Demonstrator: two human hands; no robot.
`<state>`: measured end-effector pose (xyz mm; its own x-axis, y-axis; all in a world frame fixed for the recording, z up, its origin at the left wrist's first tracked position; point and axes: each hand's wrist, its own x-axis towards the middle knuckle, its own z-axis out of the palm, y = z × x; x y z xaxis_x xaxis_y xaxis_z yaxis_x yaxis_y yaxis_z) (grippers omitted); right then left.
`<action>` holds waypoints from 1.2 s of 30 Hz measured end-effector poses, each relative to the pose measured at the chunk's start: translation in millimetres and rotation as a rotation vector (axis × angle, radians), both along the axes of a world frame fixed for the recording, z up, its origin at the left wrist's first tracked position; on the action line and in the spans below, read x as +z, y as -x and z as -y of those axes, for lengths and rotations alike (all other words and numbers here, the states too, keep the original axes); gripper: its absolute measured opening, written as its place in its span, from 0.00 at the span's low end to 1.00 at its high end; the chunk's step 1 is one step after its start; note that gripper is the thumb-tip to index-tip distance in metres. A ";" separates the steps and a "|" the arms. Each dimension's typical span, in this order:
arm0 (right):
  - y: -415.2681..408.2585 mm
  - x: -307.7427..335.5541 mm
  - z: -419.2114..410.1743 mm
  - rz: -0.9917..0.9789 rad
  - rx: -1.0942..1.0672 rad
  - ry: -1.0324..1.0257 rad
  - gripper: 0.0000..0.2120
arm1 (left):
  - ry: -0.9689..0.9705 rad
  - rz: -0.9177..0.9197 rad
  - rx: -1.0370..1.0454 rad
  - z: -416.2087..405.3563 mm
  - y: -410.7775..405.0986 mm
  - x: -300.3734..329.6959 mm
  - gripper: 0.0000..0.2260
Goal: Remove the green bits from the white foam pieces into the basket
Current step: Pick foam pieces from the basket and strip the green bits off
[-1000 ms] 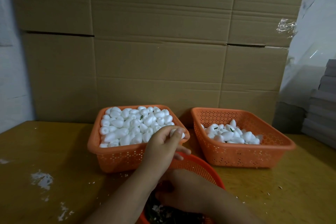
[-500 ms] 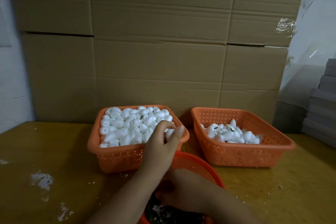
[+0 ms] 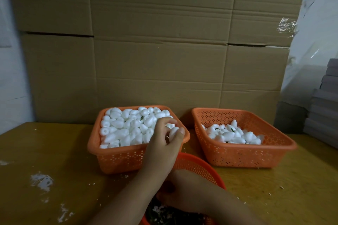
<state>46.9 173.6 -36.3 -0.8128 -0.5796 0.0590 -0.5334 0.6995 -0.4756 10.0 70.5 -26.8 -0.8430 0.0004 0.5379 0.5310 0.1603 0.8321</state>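
Observation:
My left hand (image 3: 161, 149) reaches over the near right corner of the left orange basket (image 3: 93, 145), which is heaped with white foam pieces (image 3: 124, 129). Its thumb and fingers curl round one foam piece (image 3: 173, 132). My right hand (image 3: 182, 188) lies low inside the round orange basket (image 3: 201, 166) at the front, back of the hand up, fingers hidden. Dark green bits (image 3: 164, 215) lie in that round basket. The right orange basket (image 3: 274, 151) holds fewer foam pieces (image 3: 230, 135), some with green bits on them.
A wall of cardboard boxes (image 3: 164, 51) stands right behind the baskets. Grey stacked boards (image 3: 323, 111) sit at the far right. White crumbs and smears (image 3: 41, 181) mark the yellow wooden table (image 3: 45, 151).
My left hand stayed at the left basket's corner; its fingers dipped into the pile and curled round a foam piece. My right hand has hardly moved.

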 end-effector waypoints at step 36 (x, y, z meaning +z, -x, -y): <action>6.1 -6.0 -1.6 -0.047 0.019 0.039 0.16 | -0.016 -0.053 0.029 0.4 -6.0 4.3 0.18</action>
